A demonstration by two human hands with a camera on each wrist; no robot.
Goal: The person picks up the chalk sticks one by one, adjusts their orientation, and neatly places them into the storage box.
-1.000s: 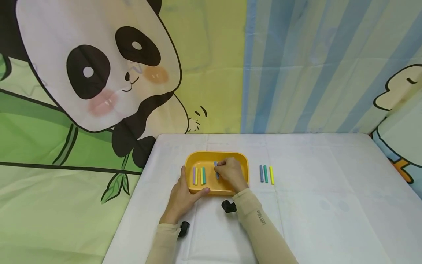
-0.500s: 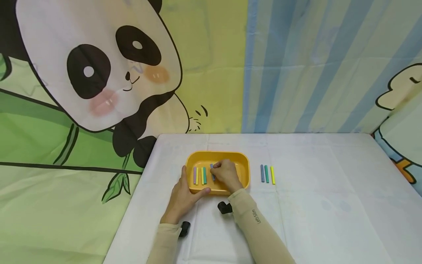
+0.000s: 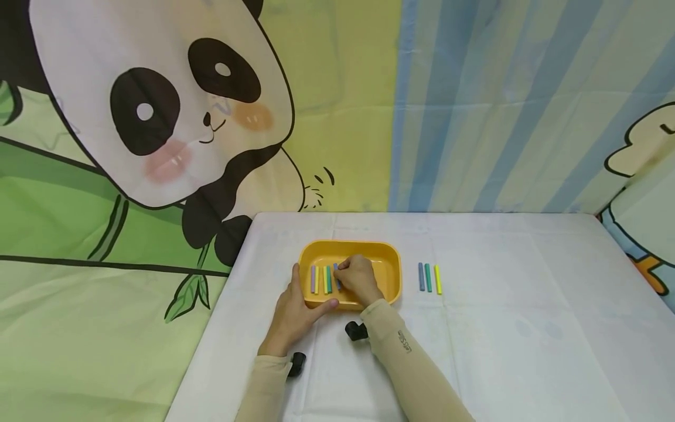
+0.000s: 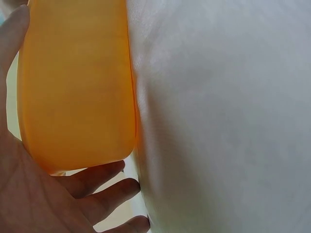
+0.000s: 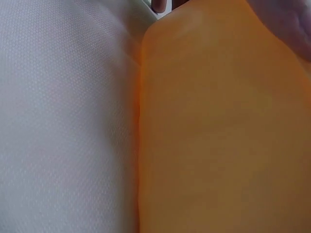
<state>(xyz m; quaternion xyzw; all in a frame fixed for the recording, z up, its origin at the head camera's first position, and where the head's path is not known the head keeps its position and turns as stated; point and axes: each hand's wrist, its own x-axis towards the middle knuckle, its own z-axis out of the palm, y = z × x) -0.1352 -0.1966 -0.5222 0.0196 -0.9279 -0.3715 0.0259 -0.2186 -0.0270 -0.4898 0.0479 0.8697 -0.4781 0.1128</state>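
Note:
A yellow tray (image 3: 387, 258) sits on the white table. Inside it at the left lie a purple stick (image 3: 313, 279), a yellow stick (image 3: 317, 279) and a green stick (image 3: 328, 279), side by side. My right hand (image 3: 354, 278) is inside the tray and pinches a blue stick (image 3: 336, 275) just right of the green one. My left hand (image 3: 295, 309) holds the tray's front left corner, thumb along the front wall and fingers up the left side. The left wrist view shows the tray's orange wall (image 4: 73, 87) against my palm (image 4: 29, 199).
Three more sticks, blue (image 3: 420, 276), green (image 3: 428, 277) and yellow (image 3: 437, 279), lie on the white tablecloth (image 3: 527, 305) right of the tray. A panda and striped backdrop hangs behind the table. Black wrist cameras (image 3: 355, 330) sit at both cuffs.
My right hand has carried the blue stick leftward across the tray, from its middle to right beside the green stick. The left hand has stayed on the tray's corner.

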